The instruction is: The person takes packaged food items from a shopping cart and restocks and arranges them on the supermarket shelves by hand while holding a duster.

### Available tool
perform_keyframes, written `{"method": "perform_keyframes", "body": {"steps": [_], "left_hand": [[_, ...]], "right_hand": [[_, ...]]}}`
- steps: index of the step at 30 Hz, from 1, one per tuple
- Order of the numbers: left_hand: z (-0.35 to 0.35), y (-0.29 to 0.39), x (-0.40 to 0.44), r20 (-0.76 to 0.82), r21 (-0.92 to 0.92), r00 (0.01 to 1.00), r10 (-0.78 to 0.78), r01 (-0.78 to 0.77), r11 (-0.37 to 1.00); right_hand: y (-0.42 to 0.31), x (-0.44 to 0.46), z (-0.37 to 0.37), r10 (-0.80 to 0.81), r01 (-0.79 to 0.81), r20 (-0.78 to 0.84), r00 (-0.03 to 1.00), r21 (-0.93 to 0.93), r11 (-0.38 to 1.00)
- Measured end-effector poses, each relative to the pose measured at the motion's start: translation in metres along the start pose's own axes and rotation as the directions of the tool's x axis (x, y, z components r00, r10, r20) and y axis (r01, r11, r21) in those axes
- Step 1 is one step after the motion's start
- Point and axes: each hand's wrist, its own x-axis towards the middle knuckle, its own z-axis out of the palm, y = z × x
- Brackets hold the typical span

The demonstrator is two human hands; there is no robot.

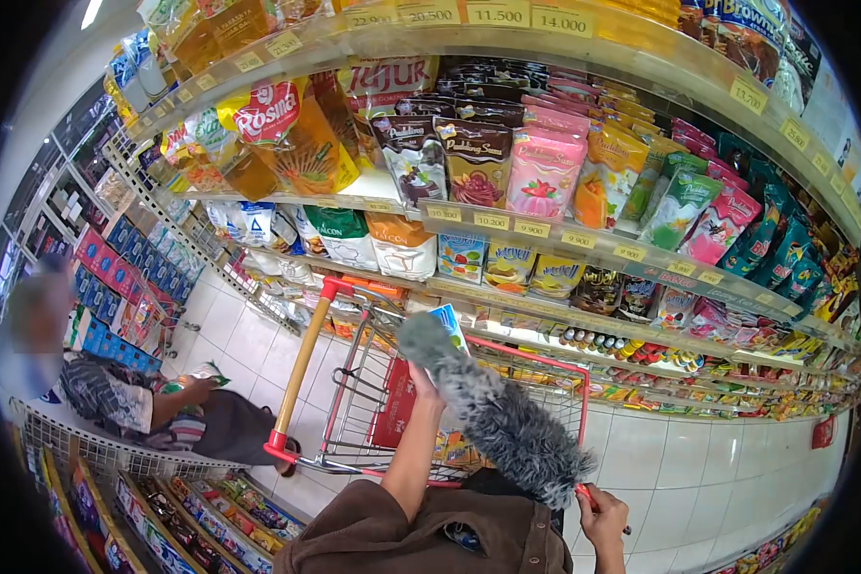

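My right hand (603, 521) is at the lower right, closed around the red handle of a fluffy grey duster (521, 430). The duster slants up and left in front of my body, over the shopping cart (584, 392). My left hand (427, 386) is raised above the cart, with its fingers partly hidden by the duster. It grips a small white, blue and green box (449, 325), which the duster's dark tip partly covers. A red item (392, 402) shows through the cart's wire frame.
Ahead, shelves hold pudding pouches (550, 167), cooking oil pouches (287, 139) and flour bags (402, 246). Yellow price tags (531, 228) line the edges. At left, a person (134, 392) sits low, holding a packet (204, 376). Packed racks (182, 526) stand at lower left; white floor tiles (679, 469) lie at right.
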Motion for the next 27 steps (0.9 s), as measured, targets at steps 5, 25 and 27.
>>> {"method": "perform_keyframes", "body": {"steps": [5, 25, 27], "left_hand": [[-0.003, 0.006, 0.009, 0.189, -0.122, 0.976, -0.108, 0.132, 0.984], [-0.002, -0.004, 0.007, -0.166, 0.067, 0.961, -0.222, 0.236, 0.969], [-0.002, 0.0, 0.003, -0.131, 0.034, 0.965, -0.226, 0.232, 0.972]], "right_hand": [[-0.002, 0.002, 0.0, 0.062, -0.065, -0.098, 0.993, -0.028, 0.997], [0.012, -0.009, 0.006, 0.325, -0.301, -0.028, 0.945, 0.305, 0.904], [0.009, -0.008, 0.002, 0.372, -0.348, -0.017, 0.928, 0.314, 0.883]]}}
